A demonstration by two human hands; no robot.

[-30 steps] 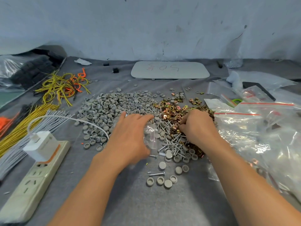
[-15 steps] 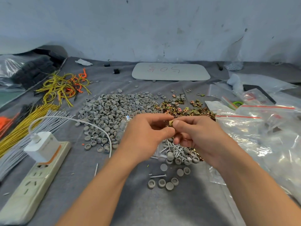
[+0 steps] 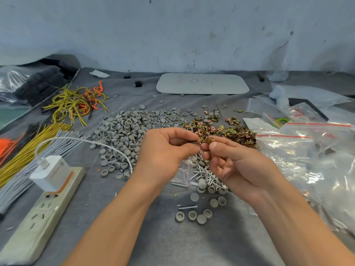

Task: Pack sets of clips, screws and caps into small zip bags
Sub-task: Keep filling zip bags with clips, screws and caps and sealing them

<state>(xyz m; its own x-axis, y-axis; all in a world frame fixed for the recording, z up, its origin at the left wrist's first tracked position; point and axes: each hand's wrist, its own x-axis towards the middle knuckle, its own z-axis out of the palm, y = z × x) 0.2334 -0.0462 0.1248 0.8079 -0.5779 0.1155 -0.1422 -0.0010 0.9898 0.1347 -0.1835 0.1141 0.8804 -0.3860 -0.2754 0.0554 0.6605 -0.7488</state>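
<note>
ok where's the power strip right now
In the head view, the power strip lies at the lower left, with a white charger plugged into its far end.

left hand bare | right hand bare | forearms bare to frame edge

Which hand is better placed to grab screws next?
Probably the right. The right hand sits just above the screws and pinches only a few gold clips. The left hand appears to hold the small zip bag hanging beneath it, so it looks tied up.
</note>
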